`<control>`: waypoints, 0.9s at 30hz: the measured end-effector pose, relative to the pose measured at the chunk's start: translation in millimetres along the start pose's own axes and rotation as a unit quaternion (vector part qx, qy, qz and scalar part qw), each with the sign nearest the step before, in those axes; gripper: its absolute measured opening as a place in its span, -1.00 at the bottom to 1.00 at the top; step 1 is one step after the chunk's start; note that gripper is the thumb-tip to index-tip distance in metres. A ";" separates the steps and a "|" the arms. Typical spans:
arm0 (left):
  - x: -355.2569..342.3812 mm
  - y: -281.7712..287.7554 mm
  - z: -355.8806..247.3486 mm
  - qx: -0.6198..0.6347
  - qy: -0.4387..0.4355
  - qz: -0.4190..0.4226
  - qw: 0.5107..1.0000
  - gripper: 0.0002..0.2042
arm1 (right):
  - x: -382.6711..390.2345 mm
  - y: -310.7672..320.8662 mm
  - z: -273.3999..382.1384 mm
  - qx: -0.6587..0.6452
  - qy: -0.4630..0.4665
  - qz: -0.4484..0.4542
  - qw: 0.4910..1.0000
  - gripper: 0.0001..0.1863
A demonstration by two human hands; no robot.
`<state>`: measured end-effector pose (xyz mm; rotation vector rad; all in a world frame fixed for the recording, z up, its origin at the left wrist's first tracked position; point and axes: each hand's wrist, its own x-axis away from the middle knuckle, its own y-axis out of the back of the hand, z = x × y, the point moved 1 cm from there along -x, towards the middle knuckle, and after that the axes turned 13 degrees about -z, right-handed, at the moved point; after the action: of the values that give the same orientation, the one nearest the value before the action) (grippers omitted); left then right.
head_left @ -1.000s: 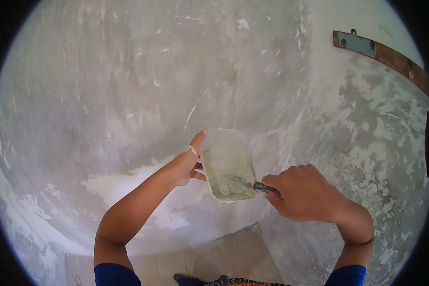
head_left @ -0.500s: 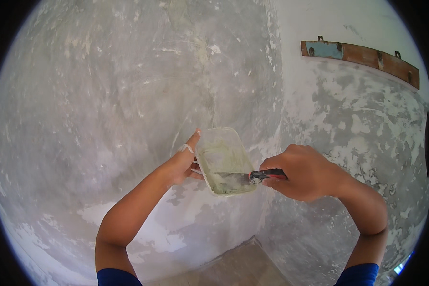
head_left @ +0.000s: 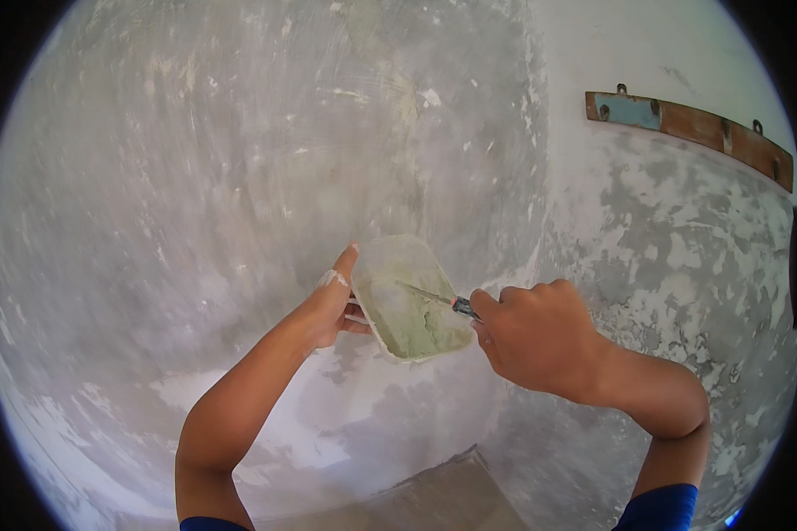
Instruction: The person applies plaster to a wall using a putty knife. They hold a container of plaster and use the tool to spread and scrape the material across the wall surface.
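Note:
My left hand grips a translucent plastic tub by its left side, thumb up along the rim and fingers behind it. White paste is smeared near the base of that thumb. A thin layer of pale greenish putty coats the tub's inside. From the right, my right hand is wrapped round the dark handle of a putty knife. Its blade reaches into the tub and is turned nearly edge-on, so it shows as a narrow strip.
A patchy grey plastered wall stands close in front, meeting a second flaking wall at a corner on the right. A wooden hook rail hangs high on the right wall. Below lies a brownish floor.
The putty knife has turned from blade-flat near the tub's bottom to edge-on, higher in the tub. My right hand rolled over with it. The view shifted, and the walls appear further right.

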<state>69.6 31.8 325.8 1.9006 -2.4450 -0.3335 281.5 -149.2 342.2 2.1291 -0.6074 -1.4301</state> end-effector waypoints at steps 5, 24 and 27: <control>-23.9 -8.8 19.5 -0.010 0.002 -0.055 0.998 -0.15 | -9.4 -1.2 -3.5 -0.093 -0.031 0.072 0.993 -0.84; -80.0 0.8 81.5 0.094 0.034 0.121 0.988 -0.20 | -21.6 -43.6 29.7 -0.067 -0.135 0.019 0.988 -0.89; -90.6 3.6 89.1 0.067 0.022 0.144 0.987 -0.23 | -28.7 -46.3 38.9 -0.019 -0.123 0.004 0.992 -0.84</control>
<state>75.8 133.2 249.3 1.5436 -2.7228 -0.1192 239.2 -101.8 321.0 1.9343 -0.6716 -1.7011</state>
